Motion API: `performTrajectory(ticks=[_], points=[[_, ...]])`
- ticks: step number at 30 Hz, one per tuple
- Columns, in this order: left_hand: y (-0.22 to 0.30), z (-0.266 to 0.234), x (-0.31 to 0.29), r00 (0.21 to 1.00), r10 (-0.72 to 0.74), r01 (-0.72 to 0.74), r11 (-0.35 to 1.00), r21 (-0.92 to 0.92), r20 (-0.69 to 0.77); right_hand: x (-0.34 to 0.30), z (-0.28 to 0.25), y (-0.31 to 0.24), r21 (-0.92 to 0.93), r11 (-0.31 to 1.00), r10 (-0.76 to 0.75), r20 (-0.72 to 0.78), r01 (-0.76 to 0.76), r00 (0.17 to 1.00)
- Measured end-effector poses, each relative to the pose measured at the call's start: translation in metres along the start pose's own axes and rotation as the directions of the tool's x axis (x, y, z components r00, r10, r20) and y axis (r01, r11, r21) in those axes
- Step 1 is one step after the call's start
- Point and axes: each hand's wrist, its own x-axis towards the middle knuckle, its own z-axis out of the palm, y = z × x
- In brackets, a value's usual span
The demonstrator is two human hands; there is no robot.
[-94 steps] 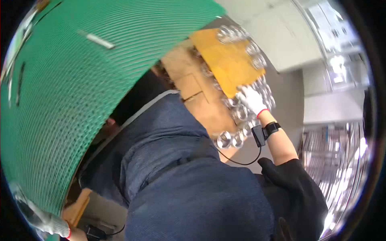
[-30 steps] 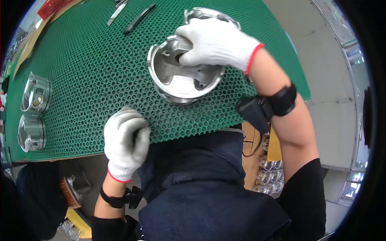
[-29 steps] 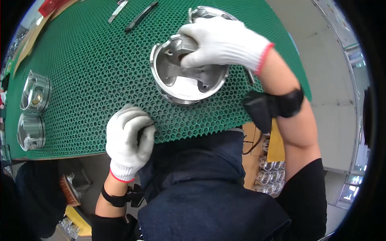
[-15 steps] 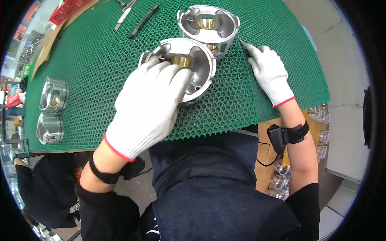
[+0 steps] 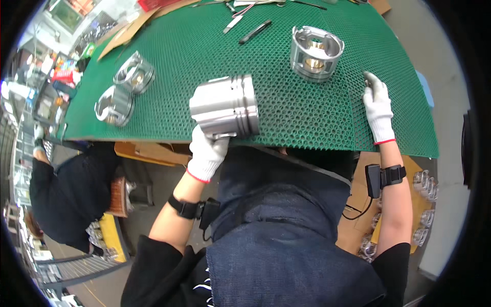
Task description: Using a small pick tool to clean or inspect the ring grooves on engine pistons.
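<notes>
In my white-gloved left hand [image 5: 206, 156] a silver engine piston [image 5: 217, 106] lies on its side, held up above the near edge of the green mat [image 5: 291, 120]. Its ring grooves face right; the fingers beneath it are mostly hidden. My gloved right hand [image 5: 379, 110] rests over the mat's right part, fingers closed round a thin dark tool [image 5: 366, 81] that shows only in small part. Between and beyond my hands, another piston [image 5: 300, 60] stands open side up, with a brass-coloured bushing inside.
Two more pistons, one farther [image 5: 146, 79] and one nearer [image 5: 124, 106], stand at the mat's left. A black marker-like stick [image 5: 254, 31] and a white-handled tool [image 5: 233, 23] lie at the back. Pistons [image 5: 423, 184] fill boxes below right. A co-worker [image 5: 76, 192] is at lower left.
My left hand has lifted the nearer piston off the mat and turned it onto its side. The right hand stays at the right with its tool. The whole view has shifted.
</notes>
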Motion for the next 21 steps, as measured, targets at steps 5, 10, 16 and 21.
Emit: performTrajectory(ticks=[5,10,16,21], points=[[-0.015,0.004,-0.005,0.953,0.260,-0.267,0.963,-0.025,-0.157,-0.027,-0.014,-0.098,0.637,0.595,0.258,0.426,-0.489,0.867],[-0.021,0.007,-0.003,0.918,0.340,-0.342,0.939,0.028,-0.205,-0.038,-0.022,-0.107,0.669,0.376,0.217,0.609,-0.641,0.763],[-0.035,0.013,-0.011,0.944,0.273,-0.262,0.962,0.078,-0.187,-0.037,-0.020,-0.067,0.792,-0.083,0.339,0.593,-0.605,0.730],[-0.041,0.001,-0.020,0.957,0.286,-0.277,0.949,0.148,-0.042,-0.036,-0.021,-0.072,0.777,-0.037,0.227,0.619,-0.629,0.751]])
